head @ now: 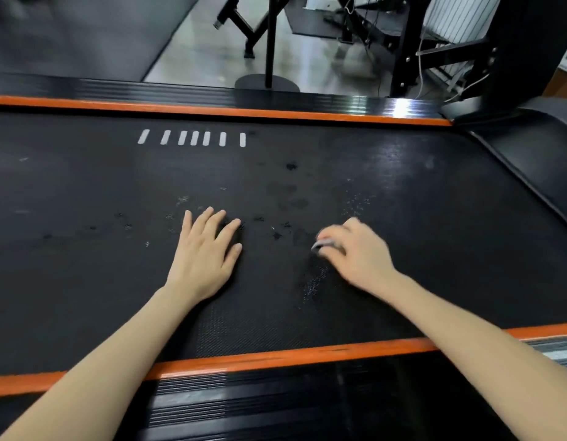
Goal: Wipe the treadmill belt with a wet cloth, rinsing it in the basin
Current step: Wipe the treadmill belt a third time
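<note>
The black textured treadmill belt [116,281] fills the middle of the view, with white dashes near its far edge and damp spots and pale specks across its centre. My left hand [204,253] lies flat on the belt with its fingers spread and straight. To its right, my right hand [358,249] is blurred and curled over a small grey cloth [323,244], of which only a bit shows under the fingers. No basin is in view.
Orange strips [275,359] border the belt on the near and far sides, with ribbed black side rails beyond them. A black pole on a round base [267,81] and black gym frames [403,43] stand on the grey floor behind the treadmill.
</note>
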